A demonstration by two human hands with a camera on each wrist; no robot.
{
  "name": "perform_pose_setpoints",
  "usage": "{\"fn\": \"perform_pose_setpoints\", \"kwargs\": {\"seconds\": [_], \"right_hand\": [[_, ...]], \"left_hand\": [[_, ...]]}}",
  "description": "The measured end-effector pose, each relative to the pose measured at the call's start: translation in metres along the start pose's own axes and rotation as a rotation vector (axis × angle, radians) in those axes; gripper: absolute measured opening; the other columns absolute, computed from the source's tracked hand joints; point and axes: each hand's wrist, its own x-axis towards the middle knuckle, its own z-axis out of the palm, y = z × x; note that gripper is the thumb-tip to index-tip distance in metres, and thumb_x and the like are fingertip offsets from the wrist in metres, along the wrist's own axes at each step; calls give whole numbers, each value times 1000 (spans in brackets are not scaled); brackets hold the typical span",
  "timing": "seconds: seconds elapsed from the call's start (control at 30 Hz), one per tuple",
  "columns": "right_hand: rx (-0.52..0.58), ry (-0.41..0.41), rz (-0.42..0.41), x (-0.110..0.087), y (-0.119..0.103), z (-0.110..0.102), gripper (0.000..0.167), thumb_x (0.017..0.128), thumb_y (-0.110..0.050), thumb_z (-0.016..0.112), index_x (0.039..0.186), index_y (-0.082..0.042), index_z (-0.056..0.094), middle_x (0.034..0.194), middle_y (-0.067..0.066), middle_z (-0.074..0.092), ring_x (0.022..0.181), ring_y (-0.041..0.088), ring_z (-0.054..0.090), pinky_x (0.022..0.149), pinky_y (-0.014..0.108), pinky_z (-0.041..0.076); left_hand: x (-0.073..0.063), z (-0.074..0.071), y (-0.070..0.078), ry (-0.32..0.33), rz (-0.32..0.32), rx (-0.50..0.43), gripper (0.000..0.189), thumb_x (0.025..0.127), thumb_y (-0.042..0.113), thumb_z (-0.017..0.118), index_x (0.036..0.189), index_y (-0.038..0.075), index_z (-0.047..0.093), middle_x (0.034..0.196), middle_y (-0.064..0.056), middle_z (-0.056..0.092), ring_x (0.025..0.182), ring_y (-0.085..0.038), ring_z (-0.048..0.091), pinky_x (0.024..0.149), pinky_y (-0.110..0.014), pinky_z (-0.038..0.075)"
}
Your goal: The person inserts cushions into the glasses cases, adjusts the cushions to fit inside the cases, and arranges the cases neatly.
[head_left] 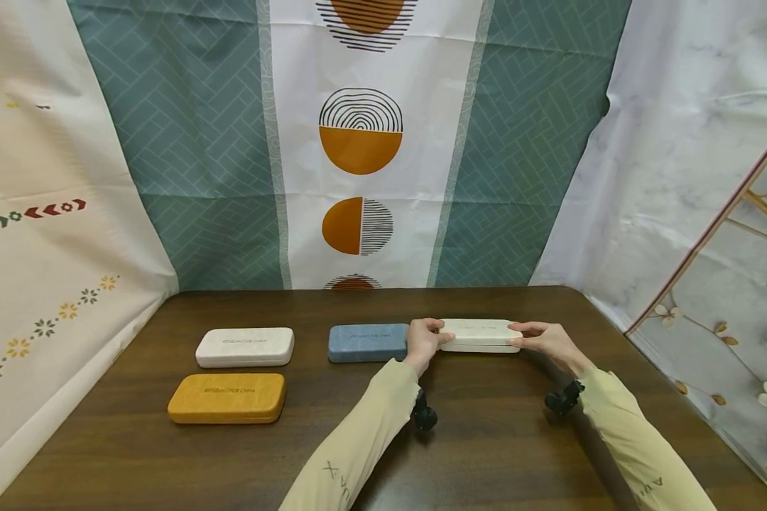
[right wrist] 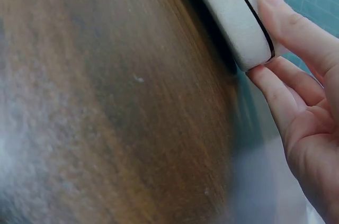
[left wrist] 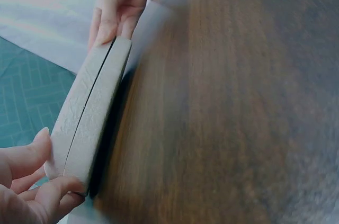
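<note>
A white glasses case (head_left: 481, 335) with small lettering on its lid is gripped at both ends, at the right of the row on the table. My left hand (head_left: 425, 342) pinches its left end with thumb and fingers, beside a blue glasses case (head_left: 366, 343). The right end is held by my right hand (head_left: 550, 345), its thumb on the lid side and fingers at the lower part in the right wrist view. A thin dark seam runs along the held white case (left wrist: 87, 107) in the left wrist view. Whether it touches the table I cannot tell.
On the left of the brown wooden table (head_left: 473, 440) lie another white glasses case (head_left: 246, 348) and, nearer, a yellow one (head_left: 227, 399). Patterned cloths hang behind the table and on both sides. A black wrist device (head_left: 564, 399) sits under each wrist.
</note>
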Motion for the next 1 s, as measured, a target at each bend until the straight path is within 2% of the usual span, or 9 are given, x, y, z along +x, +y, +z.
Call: {"fn": "perform_pose_setpoints", "kwargs": {"seconds": [0.17, 0.33, 0.5, 0.63, 0.77, 0.83, 1.0], "right_hand": [[-23, 9, 23, 0, 0, 1, 46, 73, -12, 76, 112, 9, 60, 120, 19, 53, 103, 15, 49, 77, 25, 44], [-17, 3, 34, 1, -1, 1, 48, 73, -12, 76, 111, 10, 59, 122, 19, 51, 111, 20, 45, 79, 24, 43], [-29, 4, 32, -1, -3, 0, 48, 71, -11, 77, 111, 10, 60, 119, 18, 53, 110, 18, 46, 78, 23, 44], [-40, 1, 7, -6, -2, -4, 48, 72, -9, 77, 112, 9, 59, 121, 21, 51, 103, 12, 50, 76, 23, 45], [2, -30, 9, -11, 1, -9, 50, 73, -5, 75, 116, 10, 56, 128, 24, 43, 103, 9, 51, 77, 25, 45], [-2, -41, 19, -13, 2, -12, 51, 73, -5, 75, 117, 10, 55, 129, 25, 41, 104, 9, 51, 79, 25, 45], [-43, -80, 19, -16, 2, -18, 51, 73, -7, 75, 118, 9, 55, 129, 24, 42, 107, 10, 49, 81, 25, 44]], "left_hand": [[-1, 0, 0, 19, 12, 47, 31, 70, -1, 76, 99, -4, 67, 96, -12, 63, 83, -20, 55, 58, -24, 48], [-1, -1, 0, 32, 37, 51, 31, 68, -3, 77, 97, -5, 68, 95, -13, 64, 87, -23, 55, 58, -23, 48], [-2, 1, -3, 29, 13, 25, 31, 66, -3, 78, 95, -3, 69, 93, -10, 63, 84, -20, 54, 55, -23, 48], [-4, 5, -4, 32, 40, 26, 30, 64, -3, 79, 92, -3, 69, 87, -8, 62, 77, -18, 53, 55, -24, 48], [-8, 10, -5, 22, 83, 69, 30, 62, -3, 81, 89, -3, 70, 83, -7, 64, 75, -17, 54, 59, -23, 46], [-10, 12, -6, 19, 109, 121, 30, 60, -1, 82, 87, -2, 70, 82, -6, 64, 77, -19, 55, 61, -23, 46], [-12, 15, -5, 1, 120, 210, 32, 57, 2, 85, 85, 2, 70, 84, -4, 62, 81, -20, 55, 63, -23, 46]]}}
